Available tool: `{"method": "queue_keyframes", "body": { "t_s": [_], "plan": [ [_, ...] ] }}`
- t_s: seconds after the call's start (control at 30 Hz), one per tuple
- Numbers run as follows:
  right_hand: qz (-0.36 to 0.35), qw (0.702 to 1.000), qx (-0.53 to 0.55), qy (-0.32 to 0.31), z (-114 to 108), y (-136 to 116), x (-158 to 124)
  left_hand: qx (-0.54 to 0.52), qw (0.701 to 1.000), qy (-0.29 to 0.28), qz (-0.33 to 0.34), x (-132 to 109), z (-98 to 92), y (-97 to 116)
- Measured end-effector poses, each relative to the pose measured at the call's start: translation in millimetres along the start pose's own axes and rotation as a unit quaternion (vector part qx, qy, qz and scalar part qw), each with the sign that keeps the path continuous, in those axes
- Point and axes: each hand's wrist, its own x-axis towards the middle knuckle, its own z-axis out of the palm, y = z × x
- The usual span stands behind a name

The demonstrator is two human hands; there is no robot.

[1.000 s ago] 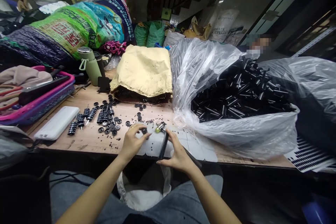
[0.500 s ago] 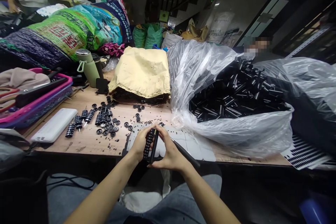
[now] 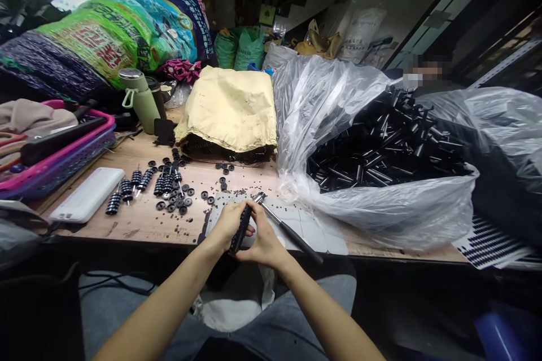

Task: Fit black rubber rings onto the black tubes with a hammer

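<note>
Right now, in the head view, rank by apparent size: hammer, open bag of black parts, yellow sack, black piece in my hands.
1. Open bag of black parts
2. Yellow sack
Unsure: hammer and black piece; left hand and right hand partly hide the latter.

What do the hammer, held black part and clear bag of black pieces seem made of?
Hammer: seemingly polished metal shaft, brightly glinting; grip matte black, perhaps rubber or plastic.
Black part: dull sheen, perhaps plastic, partly hidden.
Clear bag: glossy plastic film, see-through and wrinkled.
</note>
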Motion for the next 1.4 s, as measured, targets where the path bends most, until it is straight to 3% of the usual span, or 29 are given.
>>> {"method": "queue_keyframes", "body": {
  "t_s": [0.1, 0.13, 0.23, 0.37, 0.5, 0.6, 0.7, 0.87, 1.03, 1.1, 1.2, 1.27, 1.4],
  "plan": [
    [-0.001, 0.999, -0.043, 0.027, 13, 9, 4, 0.143, 0.982, 0.021, 0.125, 0, -9.1, -11],
    [-0.001, 0.997, -0.063, 0.042, 17, 13, 6, 0.216, 0.957, 0.035, 0.192, -1, -12.0, -16],
    [0.006, 0.989, -0.128, 0.077, 27, 22, 8, 0.419, 0.838, 0.081, 0.340, -2, -20.2, -34],
    [0.074, 0.963, -0.247, 0.082, 10, 32, -1, 0.562, 0.719, 0.069, 0.403, 5, -33.5, -47],
    [0.215, 0.895, -0.386, 0.057, -33, 35, -18, 0.639, 0.624, 0.031, 0.448, 9, -45.5, -41],
    [0.246, 0.908, -0.336, 0.038, -51, 26, -27, 0.675, 0.583, 0.042, 0.451, 6, -48.1, -34],
    [0.222, 0.937, -0.261, 0.069, -48, 13, -33, 0.691, 0.568, 0.049, 0.444, 3, -47.9, -31],
    [0.250, 0.930, -0.271, -0.015, -40, -2, -35, 0.709, 0.562, 0.067, 0.422, 1, -38.6, -39],
    [0.174, 0.964, -0.196, 0.040, -39, -42, -25, 0.708, 0.568, 0.061, 0.414, -2, -14.4, -60],
    [0.153, 0.966, -0.209, -0.007, -27, -51, -21, 0.709, 0.571, 0.055, 0.410, -1, -10.2, -69],
    [0.161, 0.941, -0.267, -0.129, -9, -47, -15, 0.707, 0.573, 0.046, 0.411, 5, -11.7, -73],
    [0.174, 0.932, -0.281, -0.146, -6, -40, -11, 0.696, 0.585, 0.039, 0.414, 9, -13.7, -69],
    [0.208, 0.935, -0.284, -0.046, -25, -18, -6, 0.652, 0.653, 0.071, 0.378, 11, -12.0, -55]
  ]
}}
